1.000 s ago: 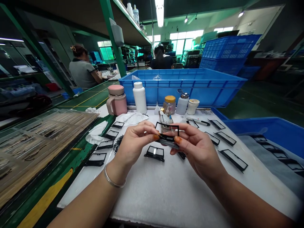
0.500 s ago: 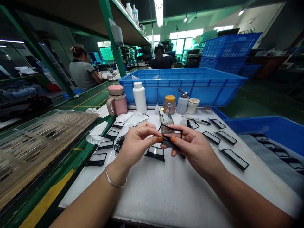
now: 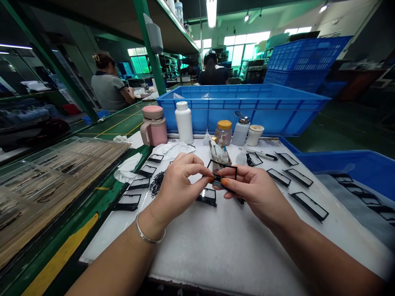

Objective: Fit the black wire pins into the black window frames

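Both my hands meet over the white foam pad (image 3: 216, 246). Between them is a small black-rimmed clear panel (image 3: 226, 170), tilted up. My right hand (image 3: 253, 193) grips it along its lower edge with thumb and fingers. My left hand (image 3: 180, 185) pinches at its left edge, fingertips pressed together. A silver bangle (image 3: 148, 234) circles my left wrist. Just under the hands lies another black-framed panel (image 3: 207, 196) flat on the pad.
Several black-framed panels lie left (image 3: 129, 201) and right (image 3: 308, 205) on the pad. Behind stand a pink mug (image 3: 153, 125), white bottle (image 3: 184, 122), jars and a big blue crate (image 3: 247, 109). A second blue bin (image 3: 354, 176) sits right, clear trays (image 3: 46, 181) left. Two people sit beyond.
The panel has come slightly lower and closer between my hands, and my left fingertips have closed in on its left edge. The camera has shifted a little.
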`<act>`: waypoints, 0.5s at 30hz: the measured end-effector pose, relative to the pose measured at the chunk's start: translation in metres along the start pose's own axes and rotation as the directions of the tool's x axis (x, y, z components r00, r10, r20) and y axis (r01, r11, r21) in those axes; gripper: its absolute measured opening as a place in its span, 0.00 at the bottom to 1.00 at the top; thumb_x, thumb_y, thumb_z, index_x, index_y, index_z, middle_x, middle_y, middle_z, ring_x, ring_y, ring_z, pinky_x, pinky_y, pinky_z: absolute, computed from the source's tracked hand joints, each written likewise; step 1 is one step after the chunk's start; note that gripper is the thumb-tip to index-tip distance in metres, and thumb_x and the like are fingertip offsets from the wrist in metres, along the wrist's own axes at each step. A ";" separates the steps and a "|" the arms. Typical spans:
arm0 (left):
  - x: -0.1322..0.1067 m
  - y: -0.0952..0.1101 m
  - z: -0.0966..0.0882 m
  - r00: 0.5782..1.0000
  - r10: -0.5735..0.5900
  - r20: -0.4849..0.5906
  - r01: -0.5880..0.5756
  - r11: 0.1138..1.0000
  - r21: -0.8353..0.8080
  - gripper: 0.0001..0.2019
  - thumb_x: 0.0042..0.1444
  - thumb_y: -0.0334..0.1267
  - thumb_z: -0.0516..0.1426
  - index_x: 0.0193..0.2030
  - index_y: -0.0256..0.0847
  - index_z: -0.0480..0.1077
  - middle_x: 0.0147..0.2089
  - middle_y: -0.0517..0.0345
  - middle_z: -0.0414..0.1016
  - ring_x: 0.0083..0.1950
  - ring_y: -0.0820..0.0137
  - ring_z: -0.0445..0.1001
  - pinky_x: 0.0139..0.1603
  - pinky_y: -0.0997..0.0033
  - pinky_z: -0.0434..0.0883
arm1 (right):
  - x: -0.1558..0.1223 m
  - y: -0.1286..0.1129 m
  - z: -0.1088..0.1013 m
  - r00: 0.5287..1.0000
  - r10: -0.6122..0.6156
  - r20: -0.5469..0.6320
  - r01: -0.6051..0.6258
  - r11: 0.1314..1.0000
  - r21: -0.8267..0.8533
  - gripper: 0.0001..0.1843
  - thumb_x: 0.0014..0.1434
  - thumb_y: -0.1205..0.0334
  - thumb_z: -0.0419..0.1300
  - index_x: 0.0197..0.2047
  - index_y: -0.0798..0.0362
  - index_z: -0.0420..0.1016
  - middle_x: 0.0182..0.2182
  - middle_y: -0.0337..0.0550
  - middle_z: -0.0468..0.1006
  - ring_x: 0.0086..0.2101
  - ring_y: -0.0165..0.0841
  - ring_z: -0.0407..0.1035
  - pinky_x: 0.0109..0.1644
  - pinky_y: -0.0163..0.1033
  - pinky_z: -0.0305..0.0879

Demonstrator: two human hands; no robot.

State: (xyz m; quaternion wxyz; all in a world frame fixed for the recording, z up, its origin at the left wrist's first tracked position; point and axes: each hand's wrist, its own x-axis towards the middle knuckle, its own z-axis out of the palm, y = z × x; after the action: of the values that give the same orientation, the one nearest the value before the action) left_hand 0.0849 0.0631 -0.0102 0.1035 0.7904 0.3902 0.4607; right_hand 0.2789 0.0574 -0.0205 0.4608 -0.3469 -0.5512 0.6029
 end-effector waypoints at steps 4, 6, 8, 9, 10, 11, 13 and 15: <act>0.000 0.000 -0.002 1.000 0.031 -0.003 -0.031 0.999 0.041 0.05 0.53 0.27 0.63 0.32 0.42 0.78 0.33 0.58 0.71 0.39 0.68 0.68 0.41 0.69 0.64 | 0.001 -0.001 0.001 1.000 0.019 0.020 -0.019 1.000 -0.003 0.12 0.56 0.65 0.70 0.45 0.54 0.80 0.43 0.48 0.78 0.39 0.36 0.75 0.34 0.29 0.74; 0.000 0.000 -0.003 0.999 0.039 0.006 -0.039 0.998 0.054 0.06 0.53 0.27 0.62 0.33 0.42 0.78 0.33 0.58 0.71 0.39 0.69 0.68 0.41 0.69 0.64 | 0.000 -0.001 0.001 1.000 0.013 0.020 -0.013 1.000 -0.015 0.13 0.56 0.65 0.70 0.45 0.54 0.80 0.44 0.48 0.78 0.40 0.36 0.75 0.35 0.30 0.74; 0.000 0.000 -0.003 0.999 0.048 0.010 -0.049 0.997 0.061 0.06 0.53 0.26 0.62 0.32 0.41 0.78 0.33 0.58 0.71 0.39 0.69 0.67 0.40 0.69 0.64 | -0.001 -0.001 0.002 1.000 0.014 0.019 -0.013 1.000 -0.021 0.12 0.56 0.65 0.70 0.45 0.54 0.81 0.44 0.48 0.78 0.40 0.36 0.75 0.35 0.31 0.75; 0.000 0.000 -0.004 0.999 0.053 0.011 -0.054 0.996 0.064 0.06 0.53 0.26 0.62 0.32 0.41 0.78 0.33 0.58 0.71 0.39 0.69 0.67 0.40 0.69 0.64 | -0.001 -0.001 0.002 1.000 0.014 0.018 -0.014 1.000 -0.023 0.12 0.56 0.65 0.70 0.45 0.54 0.81 0.44 0.48 0.78 0.40 0.37 0.75 0.35 0.31 0.75; 0.000 0.000 -0.004 0.998 0.058 0.013 -0.058 0.996 0.068 0.06 0.53 0.26 0.62 0.33 0.41 0.78 0.33 0.58 0.71 0.39 0.69 0.67 0.40 0.69 0.64 | -0.002 -0.001 0.002 1.000 0.014 0.014 -0.014 1.000 -0.026 0.12 0.56 0.65 0.70 0.45 0.54 0.81 0.44 0.48 0.78 0.40 0.37 0.75 0.35 0.31 0.75; 0.000 -0.001 -0.004 0.998 0.062 0.016 -0.063 0.995 0.073 0.06 0.53 0.26 0.62 0.33 0.41 0.78 0.33 0.58 0.71 0.39 0.69 0.67 0.40 0.69 0.64 | -0.002 -0.001 0.002 1.000 0.012 0.009 -0.011 1.000 -0.029 0.12 0.56 0.65 0.70 0.45 0.54 0.81 0.44 0.48 0.78 0.40 0.37 0.75 0.35 0.31 0.75; -0.001 -0.001 -0.004 0.997 0.069 0.022 -0.070 0.994 0.084 0.05 0.53 0.27 0.62 0.32 0.41 0.78 0.33 0.58 0.71 0.39 0.69 0.67 0.40 0.69 0.64 | -0.002 -0.001 0.002 1.000 0.005 -0.002 -0.005 0.999 -0.039 0.12 0.56 0.65 0.70 0.45 0.54 0.81 0.44 0.48 0.78 0.40 0.37 0.75 0.35 0.32 0.75; -0.001 -0.001 -0.004 0.997 0.074 0.023 -0.076 0.992 0.096 0.05 0.53 0.27 0.62 0.32 0.41 0.78 0.33 0.58 0.71 0.39 0.69 0.67 0.40 0.69 0.64 | -0.002 -0.001 0.003 1.000 -0.003 -0.004 0.003 0.999 -0.045 0.13 0.56 0.64 0.70 0.45 0.54 0.81 0.43 0.48 0.78 0.39 0.37 0.75 0.35 0.33 0.75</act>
State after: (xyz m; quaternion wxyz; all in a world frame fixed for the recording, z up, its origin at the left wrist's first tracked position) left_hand 0.0808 0.0625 -0.0096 0.0513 0.8129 0.3814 0.4371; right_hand 0.2771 0.0549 -0.0189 0.4549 -0.3575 -0.5642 0.5890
